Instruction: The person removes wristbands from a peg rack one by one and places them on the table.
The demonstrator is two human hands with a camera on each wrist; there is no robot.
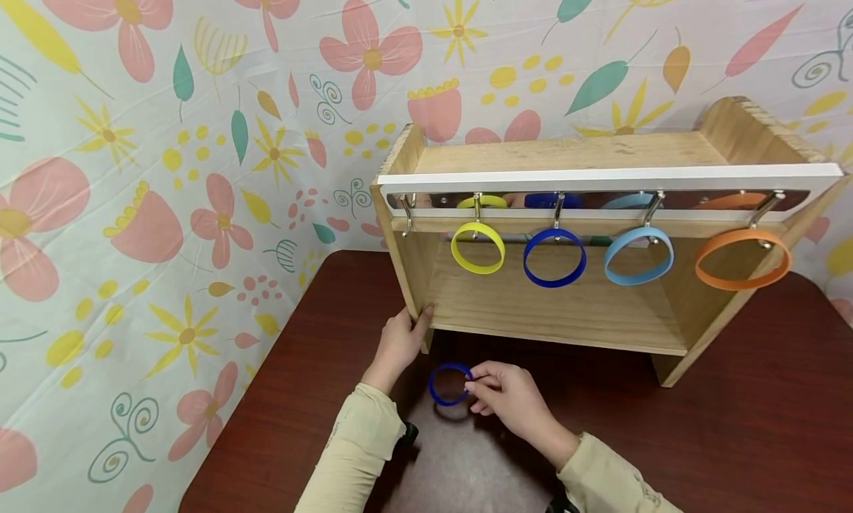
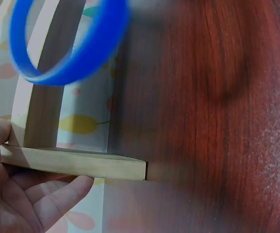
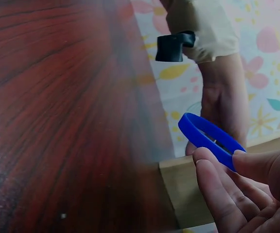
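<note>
Between thumb and fingers my right hand (image 1: 516, 398) pinches a dark blue silicone wristband (image 1: 433, 387), held over the table in front of the shelf. The right wrist view shows the blue band (image 3: 210, 138) at the thumb and fingertips. My left hand (image 1: 398, 343) grips the lower left side of the wooden shelf (image 1: 533, 291); in the left wrist view the thumb and fingers lie on either side of its panel (image 2: 81, 162). From the shelf's hook rail hang a yellow band (image 1: 456, 255), another dark blue band (image 1: 566, 278), a light blue band (image 1: 623, 278) and an orange band (image 1: 740, 282).
The leftmost metal hook (image 1: 406, 220) on the rail has no band on it. Dark reddish wood forms the table (image 1: 286, 417) under the shelf. A flower-patterned cloth (image 1: 166, 239) stands close behind and at the left.
</note>
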